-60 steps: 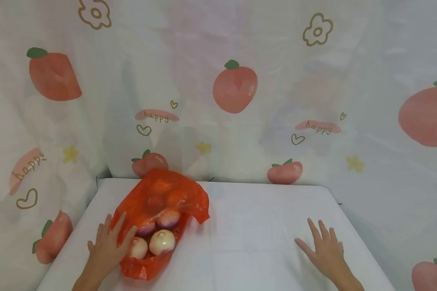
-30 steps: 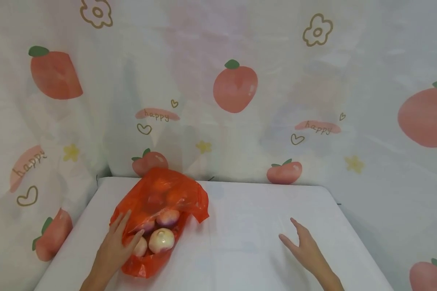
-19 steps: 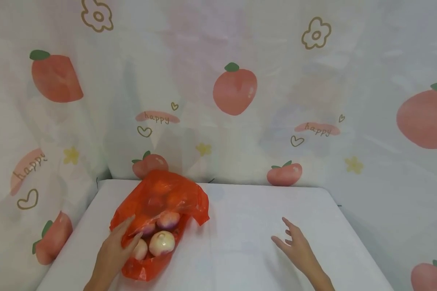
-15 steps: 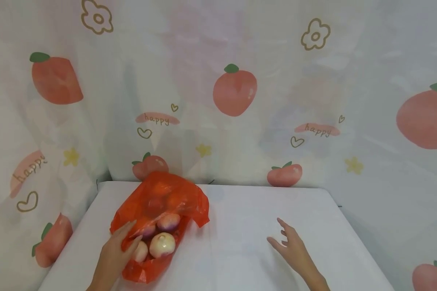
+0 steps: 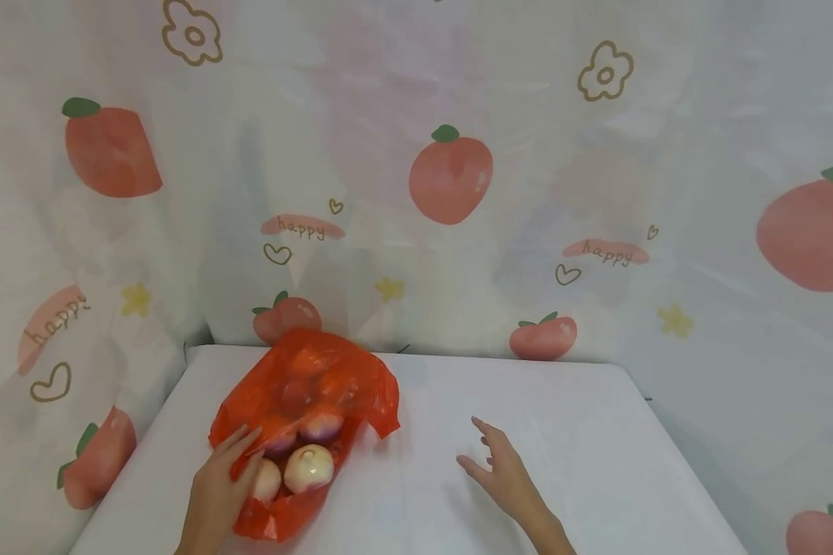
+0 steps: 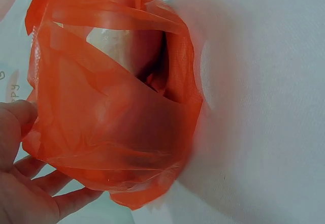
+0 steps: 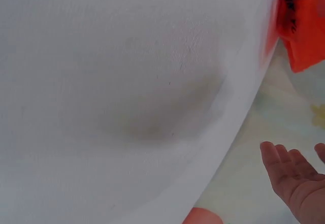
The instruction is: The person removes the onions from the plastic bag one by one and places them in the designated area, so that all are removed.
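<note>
A thin red-orange plastic bag [image 5: 281, 515] lies on the left of the white table with its mouth gaping. Several onions show in the opening, among them a pale round onion [image 5: 309, 467] and a purple-tinged onion [image 5: 322, 426]. More round shapes are dimly visible through the film. My left hand [image 5: 217, 479] is at the bag's near left edge, fingers extended along the plastic and overlapping one pale onion. In the left wrist view, its fingers [image 6: 76, 201] spread loosely beside the bag. My right hand [image 5: 503, 478] hovers over the table to the right of the bag, relaxed and holding nothing.
The white table [image 5: 569, 432] carries the bag. Its far edge meets a hanging cloth [image 5: 389, 254] printed with peaches and the word "happy", which also encloses both sides. A corner of the bag [image 5: 389, 420] sticks out to the right.
My right hand has moved left across the table toward the bag. The left hand has shifted slightly right and nearer along the bag's edge, while the bag and onions have stayed put.
</note>
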A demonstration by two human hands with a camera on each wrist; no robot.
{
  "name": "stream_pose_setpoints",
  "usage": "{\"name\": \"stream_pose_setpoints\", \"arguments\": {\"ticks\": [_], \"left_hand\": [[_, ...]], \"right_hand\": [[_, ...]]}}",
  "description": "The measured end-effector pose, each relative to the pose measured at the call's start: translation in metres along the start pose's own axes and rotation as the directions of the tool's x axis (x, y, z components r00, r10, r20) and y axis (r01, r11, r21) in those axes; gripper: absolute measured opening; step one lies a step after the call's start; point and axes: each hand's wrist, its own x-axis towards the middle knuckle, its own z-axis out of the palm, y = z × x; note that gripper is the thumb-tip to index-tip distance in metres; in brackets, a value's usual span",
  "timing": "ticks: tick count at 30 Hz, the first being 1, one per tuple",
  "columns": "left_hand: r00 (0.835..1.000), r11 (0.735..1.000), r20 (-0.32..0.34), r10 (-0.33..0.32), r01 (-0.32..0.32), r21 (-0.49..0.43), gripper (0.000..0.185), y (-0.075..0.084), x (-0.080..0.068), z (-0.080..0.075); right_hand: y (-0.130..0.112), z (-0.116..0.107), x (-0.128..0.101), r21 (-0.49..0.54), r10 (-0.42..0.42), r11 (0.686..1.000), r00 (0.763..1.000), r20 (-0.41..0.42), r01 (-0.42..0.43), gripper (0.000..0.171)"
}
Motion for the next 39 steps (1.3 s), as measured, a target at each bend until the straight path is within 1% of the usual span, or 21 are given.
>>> {"name": "stream_pose_setpoints", "arguments": {"ticks": [3, 6, 9, 11, 16, 18, 23, 26, 30, 33, 35, 39], "left_hand": [[0.999, 1.000, -0.039, 0.000, 0.000, -0.010, 0.040, 0.000, 0.000, 0.001], [0.999, 1.000, -0.054, 0.005, -0.006, -0.020, 0.040, 0.000, 0.000, 0.001], [0.997, 0.999, -0.078, 0.024, -0.026, -0.023, 0.040, -0.001, 0.001, 0.000], [0.996, 1.000, -0.085, 0.018, -0.020, -0.024, 0.039, -0.001, 0.000, 0.000], [0.998, 0.999, -0.043, -0.037, 0.036, -0.026, 0.038, -0.003, -0.003, 0.001], [0.998, 0.999, -0.049, -0.029, 0.028, -0.031, 0.037, -0.003, -0.004, 0.002], [0.994, 0.999, -0.103, 0.032, -0.036, -0.037, 0.034, 0.000, -0.001, 0.003], [0.996, 0.999, -0.092, 0.022, -0.026, -0.045, 0.033, 0.003, -0.001, 0.002], [0.998, 0.998, -0.050, -0.034, 0.031, -0.050, 0.034, 0.004, -0.002, 0.000], [0.998, 0.998, -0.045, -0.047, 0.044, -0.052, 0.034, 0.003, -0.003, 0.001], [0.998, 0.998, -0.050, -0.037, 0.033, -0.060, 0.033, 0.002, -0.002, 0.001], [0.996, 0.998, -0.093, 0.010, -0.016, -0.063, 0.031, 0.004, -0.001, 0.003]], "right_hand": [[-0.004, 0.010, 0.001, 0.010, -0.006, 1.000, 1.000, 0.021, 0.005, 0.056], [-0.008, 0.019, 0.002, 0.032, 0.022, 0.999, 0.999, 0.029, -0.022, 0.048], [-0.013, 0.028, 0.002, 0.055, 0.051, 0.997, 0.997, 0.058, -0.054, 0.049], [-0.016, 0.034, 0.002, 0.062, 0.063, 0.996, 0.994, 0.092, -0.069, 0.051], [-0.026, 0.046, 0.004, 0.059, 0.062, 0.996, 0.984, 0.168, -0.073, 0.057], [-0.030, 0.050, 0.006, 0.048, 0.045, 0.997, 0.980, 0.196, -0.055, 0.059], [-0.038, 0.052, 0.014, 0.023, -0.025, 1.000, 0.971, 0.238, 0.021, 0.060], [-0.043, 0.054, 0.019, 0.025, -0.061, 0.998, 0.967, 0.248, 0.057, 0.059], [-0.051, 0.060, 0.023, 0.045, -0.101, 0.995, 0.959, 0.265, 0.092, 0.057], [-0.056, 0.066, 0.026, 0.057, -0.118, 0.993, 0.955, 0.272, 0.106, 0.055], [-0.060, 0.070, 0.028, 0.058, -0.139, 0.990, 0.954, 0.264, 0.129, 0.053], [-0.066, 0.076, 0.033, 0.044, -0.176, 0.984, 0.956, 0.235, 0.171, 0.051]]}}
